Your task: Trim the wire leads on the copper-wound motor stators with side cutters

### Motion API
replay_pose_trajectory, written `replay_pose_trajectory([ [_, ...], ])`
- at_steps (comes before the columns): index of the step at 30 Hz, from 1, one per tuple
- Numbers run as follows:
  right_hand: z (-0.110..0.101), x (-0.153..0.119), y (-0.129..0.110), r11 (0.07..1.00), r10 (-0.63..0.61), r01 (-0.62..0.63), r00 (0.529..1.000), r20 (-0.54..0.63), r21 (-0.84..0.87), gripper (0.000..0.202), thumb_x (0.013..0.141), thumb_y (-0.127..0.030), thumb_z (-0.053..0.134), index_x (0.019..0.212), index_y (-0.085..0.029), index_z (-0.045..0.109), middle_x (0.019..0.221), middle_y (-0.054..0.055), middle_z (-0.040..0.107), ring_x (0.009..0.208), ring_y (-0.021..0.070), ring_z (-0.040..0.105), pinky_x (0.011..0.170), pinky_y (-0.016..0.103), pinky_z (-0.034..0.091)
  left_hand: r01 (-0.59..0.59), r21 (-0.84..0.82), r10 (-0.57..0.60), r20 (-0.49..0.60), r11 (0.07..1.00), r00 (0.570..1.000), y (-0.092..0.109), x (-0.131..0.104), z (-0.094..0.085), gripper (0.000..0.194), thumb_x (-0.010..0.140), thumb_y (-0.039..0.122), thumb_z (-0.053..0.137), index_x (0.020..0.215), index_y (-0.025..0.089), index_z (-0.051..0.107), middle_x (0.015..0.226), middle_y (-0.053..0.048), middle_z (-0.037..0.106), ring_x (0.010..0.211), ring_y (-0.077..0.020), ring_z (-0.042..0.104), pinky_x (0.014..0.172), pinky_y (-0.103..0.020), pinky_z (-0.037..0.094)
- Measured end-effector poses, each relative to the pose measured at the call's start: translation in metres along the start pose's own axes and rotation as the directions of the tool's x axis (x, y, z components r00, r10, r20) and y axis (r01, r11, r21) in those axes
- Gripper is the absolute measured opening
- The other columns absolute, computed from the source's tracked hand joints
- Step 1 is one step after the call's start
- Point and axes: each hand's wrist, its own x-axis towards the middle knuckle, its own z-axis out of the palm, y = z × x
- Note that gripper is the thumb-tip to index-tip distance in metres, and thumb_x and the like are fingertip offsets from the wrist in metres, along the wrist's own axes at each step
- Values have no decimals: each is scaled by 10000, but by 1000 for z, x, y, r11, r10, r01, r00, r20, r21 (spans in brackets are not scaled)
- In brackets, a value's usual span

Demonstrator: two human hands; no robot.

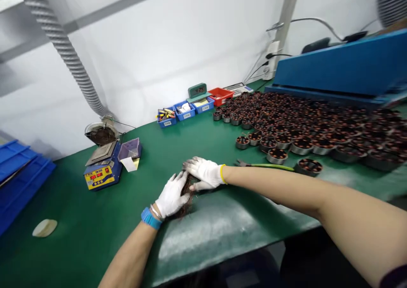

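Resting on a green mat-covered workbench (pixel 95 220), two hands in white knit gloves meet over a small dark brown tangle of fine wire-like strands (pixel 187 194). The tangle sits near the front edge of the bench, in the middle of the view, and looks frayed and bristly, with thin ends poking out below the hands; much of it is hidden beneath the gloves, so its full shape cannot be told. The left hand (pixel 171 197), with a blue band at the wrist, lies on the tangle with fingers spread and lightly curled, pressing on it. The right hand (pixel 205 172), its glove cuffed in yellow, covers the tangle's far side with fingers loosely bent around it; whether it grips firmly cannot be told.

Just beyond the right wrist lies a slim tool with a yellow-green handle (pixel 270 166). Farther right, many round metal motor stators wound with copper-coloured wire (pixel 302 127) crowd the bench in rows. To the left stands a blue and yellow heating unit with a red display (pixel 101 173). Small blue plastic bins (pixel 186 112) line the back wall.
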Motion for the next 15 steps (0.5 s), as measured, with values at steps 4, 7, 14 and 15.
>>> replay_pose_trajectory([
  [4,-12,-18,-18,996,57,-52,996,-75,73,685,894,-648,619,1363,-152,557,1441,166,502,1341,315,467,1137,581,369,-82,-124,68,-116,989,991,8,-9,11,948,878,809,248,1548,151,371,1568,-193,424,1460,-354,416,1245,-568,268],
  [7,-35,-44,-31,974,134,-85,964,-232,209,601,929,-604,597,1324,-151,578,1349,154,571,1227,279,563,1044,526,483,-138,-241,70,-271,961,960,3,-8,13,855,920,768,128,1588,257,286,1593,-113,416,1444,-287,455,1222,-459,362],
  [14,-48,-278,-55,685,728,-160,131,-673,711,608,1014,-599,253,1477,-230,391,1459,99,505,1302,295,530,1082,546,444,-12,-397,-136,-341,918,930,-16,-39,-7,954,856,830,80,1620,265,-4,1711,-73,100,1574,-296,136,1286,-537,129],
  [15,-33,-316,-54,597,789,-176,-53,-613,783,583,1024,-525,180,1481,-220,377,1422,112,528,1289,285,541,1063,546,450,130,-336,-228,-272,933,935,-16,-48,-10,947,855,829,102,1620,282,-2,1715,-44,86,1574,-287,131,1284,-525,154],
])
